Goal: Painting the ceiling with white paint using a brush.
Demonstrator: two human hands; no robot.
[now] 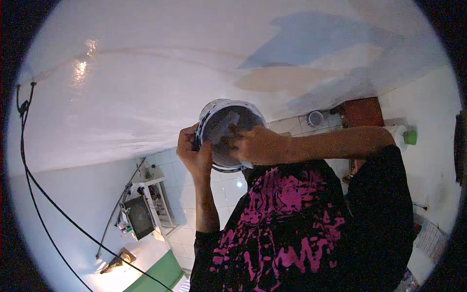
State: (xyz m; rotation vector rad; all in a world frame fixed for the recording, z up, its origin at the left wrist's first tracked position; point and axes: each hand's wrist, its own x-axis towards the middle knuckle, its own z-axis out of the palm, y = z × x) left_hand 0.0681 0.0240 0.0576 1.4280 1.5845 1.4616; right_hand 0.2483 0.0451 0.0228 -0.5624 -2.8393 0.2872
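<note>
In the head view I see a round white-rimmed bucket (220, 121) with dark grey inside, held at chest height against my black shirt with pink print (287, 194). My left hand (193, 151) grips the bucket's left side, fingers wrapped at the rim and thumb toward the front. My right hand (258, 143) reaches across from the right, its curled fingers over or inside the dark interior; whether they hold something is unclear. A small pale edge shows below that hand, too hidden to name.
A white wall (136, 87) with blue and beige painted shapes fills the upper view. Black cables (48, 194) hang at left, near a white shelf unit (160, 204) and green panel (151, 272). A small pail (315, 118) stands beside a reddish-brown cabinet (365, 109) at right.
</note>
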